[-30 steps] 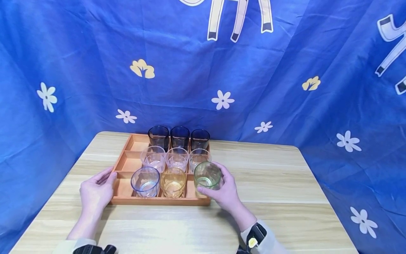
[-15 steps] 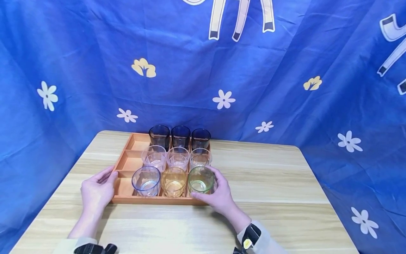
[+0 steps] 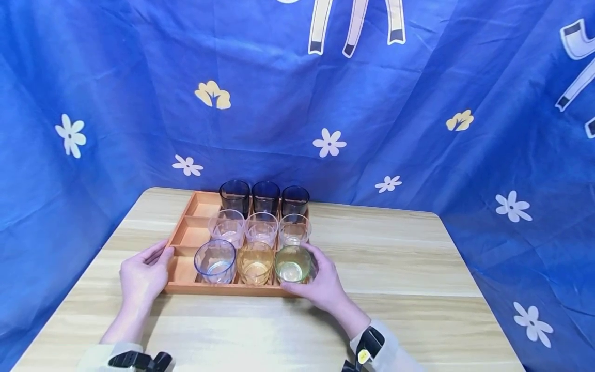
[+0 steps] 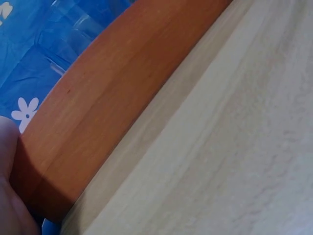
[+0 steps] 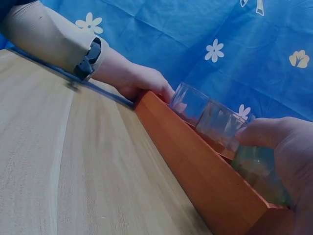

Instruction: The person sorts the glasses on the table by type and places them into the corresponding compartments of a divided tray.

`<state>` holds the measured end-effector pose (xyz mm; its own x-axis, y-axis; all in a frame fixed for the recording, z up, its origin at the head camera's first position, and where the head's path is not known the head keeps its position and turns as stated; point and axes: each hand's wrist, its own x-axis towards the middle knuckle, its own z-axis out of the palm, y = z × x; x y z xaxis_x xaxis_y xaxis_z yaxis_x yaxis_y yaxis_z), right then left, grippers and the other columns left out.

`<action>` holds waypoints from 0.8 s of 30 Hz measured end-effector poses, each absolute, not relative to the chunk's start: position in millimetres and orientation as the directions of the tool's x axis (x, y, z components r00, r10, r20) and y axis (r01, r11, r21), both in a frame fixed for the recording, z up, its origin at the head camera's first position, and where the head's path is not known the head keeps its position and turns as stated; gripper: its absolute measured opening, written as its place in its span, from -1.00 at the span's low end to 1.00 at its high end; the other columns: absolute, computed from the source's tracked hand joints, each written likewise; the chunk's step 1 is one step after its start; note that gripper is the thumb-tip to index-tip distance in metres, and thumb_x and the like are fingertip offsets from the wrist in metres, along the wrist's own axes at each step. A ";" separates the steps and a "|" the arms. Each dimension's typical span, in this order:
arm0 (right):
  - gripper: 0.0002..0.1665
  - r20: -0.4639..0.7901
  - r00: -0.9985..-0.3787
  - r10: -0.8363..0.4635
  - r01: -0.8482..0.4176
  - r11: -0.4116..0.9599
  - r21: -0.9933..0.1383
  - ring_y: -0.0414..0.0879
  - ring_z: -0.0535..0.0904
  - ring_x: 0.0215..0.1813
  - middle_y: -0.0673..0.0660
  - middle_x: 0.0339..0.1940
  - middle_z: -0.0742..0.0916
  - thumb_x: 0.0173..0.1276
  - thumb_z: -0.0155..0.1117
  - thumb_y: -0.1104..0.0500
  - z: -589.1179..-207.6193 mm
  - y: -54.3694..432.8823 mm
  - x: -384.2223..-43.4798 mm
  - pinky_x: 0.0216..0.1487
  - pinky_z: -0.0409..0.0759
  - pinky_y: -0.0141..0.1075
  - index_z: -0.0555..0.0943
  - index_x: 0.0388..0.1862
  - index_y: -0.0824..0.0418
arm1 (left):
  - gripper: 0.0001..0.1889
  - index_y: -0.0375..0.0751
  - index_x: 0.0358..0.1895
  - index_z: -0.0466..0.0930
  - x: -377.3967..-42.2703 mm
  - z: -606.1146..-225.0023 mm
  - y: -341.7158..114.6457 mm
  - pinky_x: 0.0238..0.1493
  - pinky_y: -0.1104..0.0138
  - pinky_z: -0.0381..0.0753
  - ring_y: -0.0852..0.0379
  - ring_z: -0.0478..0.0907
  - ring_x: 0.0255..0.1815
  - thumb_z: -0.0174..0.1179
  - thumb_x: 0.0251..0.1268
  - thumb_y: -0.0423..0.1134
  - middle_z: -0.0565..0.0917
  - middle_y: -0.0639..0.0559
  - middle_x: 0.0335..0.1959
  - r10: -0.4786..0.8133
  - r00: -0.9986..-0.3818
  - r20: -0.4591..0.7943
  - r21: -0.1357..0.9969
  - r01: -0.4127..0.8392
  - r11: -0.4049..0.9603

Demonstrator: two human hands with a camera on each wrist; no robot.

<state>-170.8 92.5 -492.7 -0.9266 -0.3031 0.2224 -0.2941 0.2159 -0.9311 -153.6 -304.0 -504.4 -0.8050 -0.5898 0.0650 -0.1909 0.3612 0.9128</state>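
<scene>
My right hand (image 3: pixel 321 281) grips a green-tinted glass (image 3: pixel 293 264), thumb at its near side and fingers round its right. The glass stands in the front right compartment of a wooden divided tray (image 3: pixel 223 290). At the tray's left wall, my left hand (image 3: pixel 144 274) pinches the edge near the front corner. Left of the green glass are an amber glass (image 3: pixel 255 263) and a blue-rimmed glass (image 3: pixel 215 262) in the same row. In the right wrist view, the right thumb (image 5: pixel 261 132) covers part of the green glass (image 5: pixel 261 171).
Behind the front row stand three clear glasses (image 3: pixel 262 230), and three dark glasses (image 3: pixel 265 199) fill the back row. The tray's left column (image 3: pixel 191 233) holds no glasses. A wooden table (image 3: pixel 395 258) lies underneath, with a blue patterned cloth (image 3: pixel 260 119) hanging behind.
The green glass moved left and down into the front right compartment with my right hand still round it. My left hand stayed on the tray's edge. The head view shifted slightly.
</scene>
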 end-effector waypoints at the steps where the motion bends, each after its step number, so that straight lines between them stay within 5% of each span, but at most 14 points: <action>1: 0.23 0.224 -0.928 -0.297 -0.296 0.225 -0.928 0.04 0.56 0.36 0.10 0.38 0.62 -0.11 0.86 0.08 -492.2 92.1 -170.7 0.46 0.49 0.02 0.41 0.55 0.19 | -0.59 -0.21 0.29 0.71 -154.1 -504.1 -305.2 -0.11 0.70 0.59 0.54 0.65 -0.10 0.35 0.50 -0.11 0.71 -0.20 0.15 -0.583 -0.810 0.065 0.913 -0.187 0.362; 11: 0.19 0.225 -0.929 -0.294 -0.282 0.170 -0.944 0.02 0.53 0.42 0.12 0.43 0.61 -0.07 0.86 0.13 -491.2 95.1 -174.3 0.53 0.40 -0.05 0.42 0.54 0.25 | -0.43 -0.29 0.39 0.60 -154.5 -501.0 -329.2 -0.17 0.72 0.53 0.67 0.53 -0.13 0.32 0.53 0.03 0.66 -0.27 0.22 -0.401 -0.915 0.039 0.870 -0.166 0.465; 16: 0.13 0.293 -0.894 -0.338 -0.331 0.061 -0.942 0.20 0.44 0.49 0.29 0.50 0.52 0.06 0.76 0.31 -491.6 108.1 -174.8 0.57 0.33 -0.01 0.32 0.55 0.41 | -0.33 -0.37 0.49 0.47 -153.0 -486.5 -335.5 -0.10 0.76 0.50 0.14 0.66 0.21 0.27 0.57 0.06 0.60 -0.36 0.31 -0.323 -0.943 0.085 0.833 -0.110 0.542; 19: 0.09 0.335 -0.881 -0.334 -0.365 0.029 -0.930 0.34 0.39 0.51 0.34 0.50 0.50 0.12 0.69 0.37 -489.5 120.6 -176.2 0.57 0.34 0.02 0.28 0.55 0.46 | -0.28 -0.31 0.55 0.40 -152.3 -472.4 -333.5 -0.05 0.78 0.47 -0.25 0.52 0.38 0.28 0.55 0.08 0.54 -0.37 0.38 -0.332 -0.935 0.121 0.826 -0.091 0.556; 24: -0.01 0.363 -0.891 -0.273 -0.396 0.077 -0.915 0.27 0.41 0.51 0.26 0.50 0.52 0.22 0.62 0.36 -482.3 145.8 -182.0 0.56 0.36 0.01 0.31 0.56 0.40 | -0.25 -0.20 0.61 0.34 -155.4 -446.6 -319.9 0.19 0.70 0.44 -0.30 0.39 0.48 0.29 0.53 0.10 0.43 -0.28 0.51 -0.322 -0.926 0.195 0.835 -0.015 0.550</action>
<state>-182.0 145.8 -482.3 -0.8911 -0.2730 0.3626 -0.3960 0.0772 -0.9150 -155.4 -319.9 -446.6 -0.9265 -0.3217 0.1954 -0.0150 0.5504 0.8348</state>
